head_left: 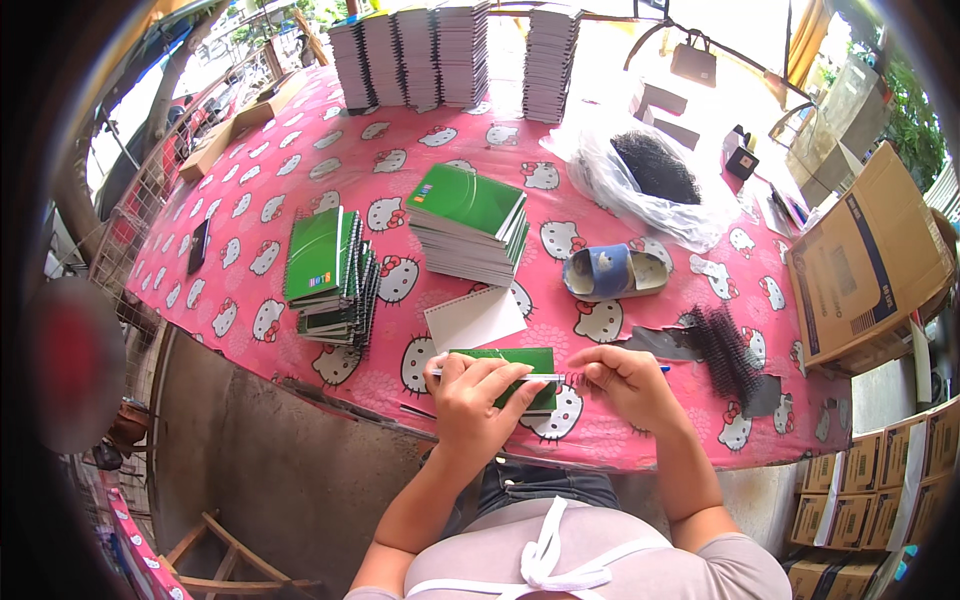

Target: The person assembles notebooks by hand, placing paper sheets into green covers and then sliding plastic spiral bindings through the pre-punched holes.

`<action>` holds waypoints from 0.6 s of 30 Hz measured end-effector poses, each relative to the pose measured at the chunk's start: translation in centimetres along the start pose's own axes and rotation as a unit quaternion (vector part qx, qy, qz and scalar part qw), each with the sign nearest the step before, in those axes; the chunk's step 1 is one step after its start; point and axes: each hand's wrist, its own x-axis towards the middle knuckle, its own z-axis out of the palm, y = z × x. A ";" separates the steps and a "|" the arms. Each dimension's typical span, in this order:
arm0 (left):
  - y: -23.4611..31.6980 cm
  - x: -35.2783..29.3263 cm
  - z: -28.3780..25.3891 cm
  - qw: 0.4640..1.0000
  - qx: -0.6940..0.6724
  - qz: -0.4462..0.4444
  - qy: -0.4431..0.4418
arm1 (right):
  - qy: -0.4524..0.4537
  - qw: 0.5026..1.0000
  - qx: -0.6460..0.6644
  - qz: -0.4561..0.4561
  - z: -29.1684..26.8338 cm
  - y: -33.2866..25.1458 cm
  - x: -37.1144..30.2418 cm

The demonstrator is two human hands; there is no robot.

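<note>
Green-covered notebook [535,361] here at the near edge of the pink tablecloth [250,295], part hidden beneath the left hand [476,392], which clasps a slim pale rod [545,377] across it; the right hand [634,388] curls by the rod's end, whether pinching anything, I can't tell.

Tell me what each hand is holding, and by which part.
The left hand holds a thin pale stick along its middle, over a green notebook. The right hand is by the stick's visible right end; whether it grips cannot be told.
</note>
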 end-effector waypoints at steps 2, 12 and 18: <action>-0.1 0.0 -0.1 1.000 0.006 0.004 -0.001 | 0.033 0.998 -0.037 -0.024 1.3 -0.6 -0.4; -0.4 -0.3 -0.2 1.000 -0.001 0.014 0.001 | 0.099 0.954 -0.237 -0.156 2.9 -2.2 -0.3; -0.6 -0.8 -0.6 1.000 0.004 0.011 -0.001 | 0.022 0.933 -0.309 -0.181 1.0 -1.4 0.9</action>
